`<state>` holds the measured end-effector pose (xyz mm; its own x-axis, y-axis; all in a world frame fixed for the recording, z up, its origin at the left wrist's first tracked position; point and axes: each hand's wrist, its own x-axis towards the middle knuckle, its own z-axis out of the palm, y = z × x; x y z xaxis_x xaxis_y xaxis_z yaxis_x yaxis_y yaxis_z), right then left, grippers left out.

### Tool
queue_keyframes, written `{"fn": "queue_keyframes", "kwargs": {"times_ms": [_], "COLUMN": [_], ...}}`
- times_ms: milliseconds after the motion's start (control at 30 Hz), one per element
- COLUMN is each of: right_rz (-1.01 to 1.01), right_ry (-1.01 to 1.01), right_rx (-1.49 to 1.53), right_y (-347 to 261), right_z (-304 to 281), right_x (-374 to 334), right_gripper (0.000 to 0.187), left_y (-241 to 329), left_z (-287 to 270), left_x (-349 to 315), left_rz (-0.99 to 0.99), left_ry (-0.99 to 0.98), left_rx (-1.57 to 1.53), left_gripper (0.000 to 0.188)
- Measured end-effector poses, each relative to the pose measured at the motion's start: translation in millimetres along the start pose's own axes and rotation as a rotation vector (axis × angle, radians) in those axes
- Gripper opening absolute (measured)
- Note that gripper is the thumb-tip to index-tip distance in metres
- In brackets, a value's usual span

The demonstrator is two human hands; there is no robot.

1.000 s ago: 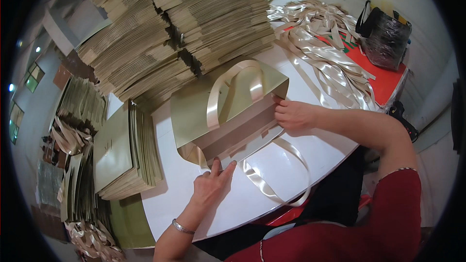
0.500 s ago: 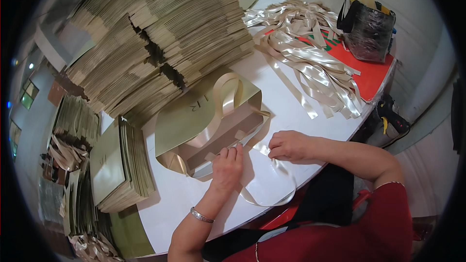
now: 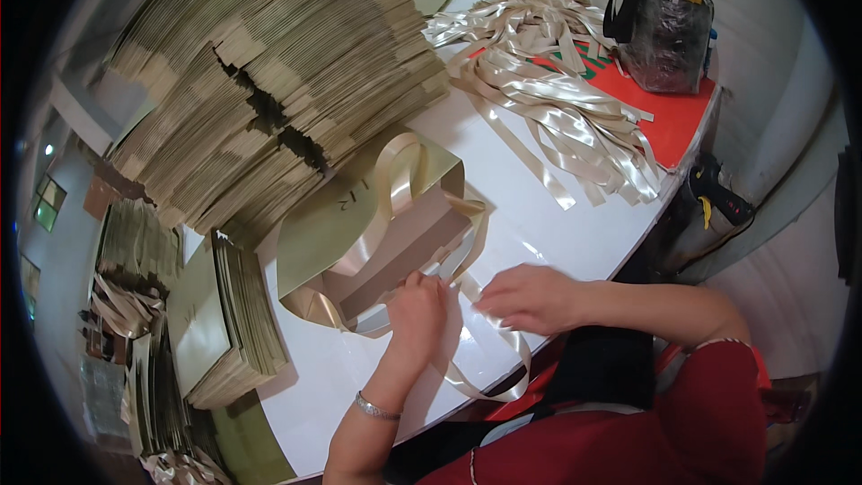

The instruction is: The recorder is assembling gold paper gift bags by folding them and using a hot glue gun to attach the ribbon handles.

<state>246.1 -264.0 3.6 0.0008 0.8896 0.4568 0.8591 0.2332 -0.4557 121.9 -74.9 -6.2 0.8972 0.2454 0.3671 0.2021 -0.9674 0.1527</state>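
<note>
Curling the left fingers [image 3: 420, 286] over the near rim of an open gold paper bag [image 3: 314, 233], partly hidden at the tips; cannot tell whether pinching or only pressing there. Bending the right fingers [image 3: 503, 295] together above a loose pale ribbon [image 3: 523, 350], just to the right of the left ones; cannot tell either whether gripping or merely touching.

Looping from between both sets of fingers toward the person, along the near part of the white surface [image 3: 503, 216]. Gaping toward the fingers at the mouth of the bag, with another ribbon handle [image 3: 384, 171] arching over the opening, beyond the left fingers.

Compared with a second ago, moved away from the bag's right end with the right fingers, and gathered into a curl with the left ones after being spread at the rim. Since half a second ago, drawn a little further back from the bag on the right, yet kept at the rim on the left.

Farther beyond the right fingers, lying in a heap of ribbons [image 3: 575, 126]; to the left of the left fingers, standing in a stack of folded bags [image 3: 202, 332].
</note>
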Motion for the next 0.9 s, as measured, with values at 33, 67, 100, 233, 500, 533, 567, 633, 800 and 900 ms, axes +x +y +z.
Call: {"fn": "queue_keyframes", "kwargs": {"times_ms": [33,67,100,233,500,533,567,633,800,900], "right_rz": [0.104,0.281,0.451,0.922,1.428,1.286,1.142,1.068,1.019,0.878], "right_ry": [0.16,0.195,0.316,0.478,1.114,1.146,1.172,1.286,0.946,0.423], "right_rx": [0.12,0.039,-0.054,-1.433,1.016,1.008,1.004,0.543,0.656,0.962], "right_y": [-2,10,27,58,78,78,76,60,-51,-58], "right_z": [-14,-34,-53,-154,-130,-116,-102,-83,-75,-61], "right_x": [-10,-30,-52,-151,-301,-296,-284,-260,-121,-78], "right_gripper": [0.032,0.037,0.033,0.039,0.045,0.048,0.05,0.056,0.057,0.059], "left_y": [2,3,1,3,2,0,-2,1,-8,-10], "left_z": [-3,-3,-1,14,24,26,27,18,18,19], "left_x": [12,19,21,18,10,10,10,14,20,21], "left_rz": [-0.189,-0.386,-0.404,-0.385,-0.244,-0.234,-0.223,-0.333,-0.775,-0.76], "left_ry": [-0.068,-0.137,-0.128,0.082,0.292,0.285,0.276,0.173,0.013,0.055], "left_rx": [-0.068,-0.132,-0.129,-0.503,-0.685,-0.733,-0.775,-0.821,-1.264,-1.388], "left_gripper": [0.022,0.02,0.02,0.011,0.01,0.01,0.01,0.01,0.01,0.014]}}
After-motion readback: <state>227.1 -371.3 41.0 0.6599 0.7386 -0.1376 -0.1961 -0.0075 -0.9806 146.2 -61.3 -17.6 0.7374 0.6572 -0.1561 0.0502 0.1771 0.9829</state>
